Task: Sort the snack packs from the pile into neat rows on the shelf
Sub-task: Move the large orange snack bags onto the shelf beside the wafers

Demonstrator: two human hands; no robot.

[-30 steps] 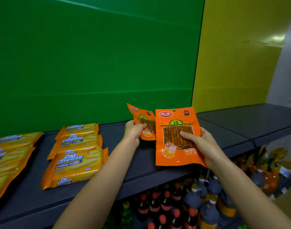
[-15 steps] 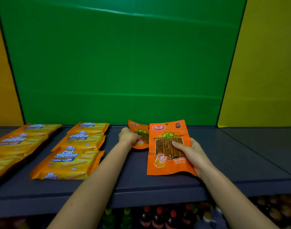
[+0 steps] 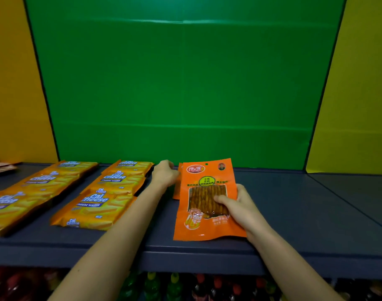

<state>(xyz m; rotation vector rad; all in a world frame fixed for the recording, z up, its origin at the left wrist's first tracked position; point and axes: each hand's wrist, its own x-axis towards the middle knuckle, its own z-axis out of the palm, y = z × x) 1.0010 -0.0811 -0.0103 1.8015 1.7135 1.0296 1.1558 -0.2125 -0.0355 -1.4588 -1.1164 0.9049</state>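
My right hand (image 3: 240, 208) grips an orange snack pack (image 3: 205, 227) with a clear window, held flat just over the dark shelf (image 3: 294, 213) near its front edge. My left hand (image 3: 165, 173) is closed on a second orange pack (image 3: 177, 187), which sits further back and is mostly hidden behind the first one. Left of my hands, two rows of yellow Cal Cheese wafer packs (image 3: 103, 200) lie flat on the shelf, running from the back wall toward the front.
A green panel (image 3: 181, 83) backs the shelf, with yellow panels at both sides. A brownish pack (image 3: 1, 167) lies at the far left back. Bottles (image 3: 174, 283) stand on the level below. The shelf's right half (image 3: 337, 203) is bare.
Both hands have carried the orange packs down and toward the back of the shelf. The view has swung left, so the green panel is now centred.
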